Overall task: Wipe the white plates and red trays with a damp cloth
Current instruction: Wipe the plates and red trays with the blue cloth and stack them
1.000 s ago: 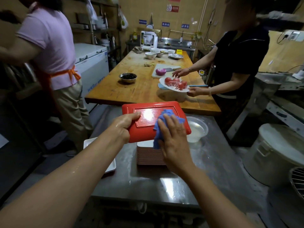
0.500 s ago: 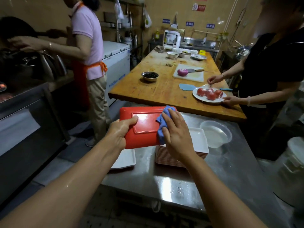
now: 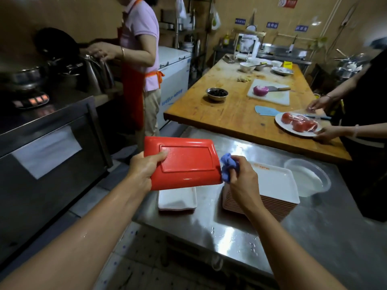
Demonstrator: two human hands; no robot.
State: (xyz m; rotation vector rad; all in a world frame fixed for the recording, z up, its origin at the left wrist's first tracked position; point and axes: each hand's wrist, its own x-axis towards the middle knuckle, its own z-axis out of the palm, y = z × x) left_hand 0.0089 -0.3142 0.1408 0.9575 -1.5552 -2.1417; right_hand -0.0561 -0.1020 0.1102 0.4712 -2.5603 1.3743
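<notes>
Tray (image 3: pixel 188 162), red, underside up, centre frame: your left hand (image 3: pixel 144 168) grips its left edge; your right hand (image 3: pixel 240 174) pinches the blue cloth (image 3: pixel 227 167) at its right edge. Wipe the rim fully. Below: white plate (image 3: pixel 178 198). Right: plate stack (image 3: pixel 272 191), water tub (image 3: pixel 307 177) crowding the steel table (image 3: pixel 230 231).

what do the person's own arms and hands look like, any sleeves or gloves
Both forearms are bare, with no sleeves in view. The left hand and right hand wear no gloves, and no rings or watch show. Water droplets glisten on the left forearm.
</notes>
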